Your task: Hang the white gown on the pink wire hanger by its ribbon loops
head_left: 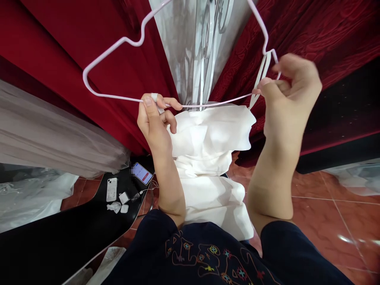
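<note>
A pale pink clothes hanger (114, 97) is held up before me, its top beyond the upper edge of the view. My left hand (156, 114) is closed round its bottom bar, left of the middle, with a bit of white strap at the fingers. At the hanger's right end my right hand (287, 81), slightly blurred, has its fingers closed by the corner. White straps (263, 71) loop over the right notch beside those fingers. Below the bar hangs a white garment (208, 134), its folds reaching down towards my lap.
On a black table (89, 221) to the left lie a lit phone (143, 173), a white phone (112, 189), a charger (124, 198) and small white items. Red curtains (74, 47) and a grey-white drape stand ahead. Reddish tiles (320, 213) cover the floor at right.
</note>
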`<state>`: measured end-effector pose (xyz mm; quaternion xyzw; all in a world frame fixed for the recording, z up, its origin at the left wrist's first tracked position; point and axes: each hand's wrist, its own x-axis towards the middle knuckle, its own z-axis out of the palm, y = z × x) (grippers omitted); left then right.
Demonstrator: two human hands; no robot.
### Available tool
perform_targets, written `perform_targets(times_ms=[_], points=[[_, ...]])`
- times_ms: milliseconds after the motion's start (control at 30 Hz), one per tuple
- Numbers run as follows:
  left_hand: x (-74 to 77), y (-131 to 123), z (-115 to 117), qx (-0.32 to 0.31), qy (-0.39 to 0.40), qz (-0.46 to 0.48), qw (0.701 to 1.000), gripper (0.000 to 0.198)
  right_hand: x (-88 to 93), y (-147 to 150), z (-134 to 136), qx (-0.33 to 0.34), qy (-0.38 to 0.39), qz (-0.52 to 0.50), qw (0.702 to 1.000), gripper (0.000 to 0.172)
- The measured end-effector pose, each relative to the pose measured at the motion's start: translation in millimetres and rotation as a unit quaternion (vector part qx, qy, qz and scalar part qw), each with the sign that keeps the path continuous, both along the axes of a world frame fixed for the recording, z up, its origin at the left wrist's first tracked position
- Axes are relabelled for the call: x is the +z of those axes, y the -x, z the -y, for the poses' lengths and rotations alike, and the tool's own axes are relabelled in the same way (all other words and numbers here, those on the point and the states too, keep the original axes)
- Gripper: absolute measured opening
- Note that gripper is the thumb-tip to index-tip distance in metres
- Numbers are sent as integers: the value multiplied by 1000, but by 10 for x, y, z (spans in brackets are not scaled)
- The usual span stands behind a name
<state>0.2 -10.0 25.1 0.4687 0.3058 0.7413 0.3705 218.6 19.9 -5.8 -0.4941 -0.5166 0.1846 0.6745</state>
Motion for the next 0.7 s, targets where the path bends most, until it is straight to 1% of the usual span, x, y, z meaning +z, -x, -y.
perform_targets(times_ms=[33,67,100,233,267,333,400,433,467,500,567,633,667,700], points=[[-6,-2,-3,0,0,1,1000,37,13,-48,-13,10,14,-19,1000,32],[-15,-6,-6,-1,1,3,1000,37,23,-73,-12,19,20,-29,999,22],[-25,-11,-10,-2,4,4,1000,37,31,-75,2,26,20,-35,999,18],[-69,-18,-34,-1,19,1,1000,35,74,34,89,53,11,-20,998,15],[-79,-10,-43,-1,22,-4,1000,35,103,61,97,64,-9,-14,998,16],[-94,15,-62,1,26,-12,1000,35,194,81,80,95,-79,-12,992,23],[-103,48,-77,-4,27,-20,999,35,304,27,18,134,-152,-24,979,38],[-105,64,-82,-9,27,-24,999,35,349,-34,-27,147,-170,-36,974,45],[-106,77,-84,-14,26,-25,999,35,377,-116,-77,152,-172,-55,972,48],[-107,86,-84,-18,26,-25,999,35,382,-216,-128,147,-156,-78,974,50],[-109,93,-79,-21,25,-23,999,35,322,-439,-211,95,-95,-152,979,45],[-112,87,-73,-17,26,-20,999,36,203,-630,-236,-25,-76,-213,974,42],[-113,80,-71,-17,30,-21,999,36,144,-689,-217,-67,-74,-220,970,33],[-113,72,-72,-19,34,-21,999,37,98,-714,-176,-91,-92,-212,969,28]])
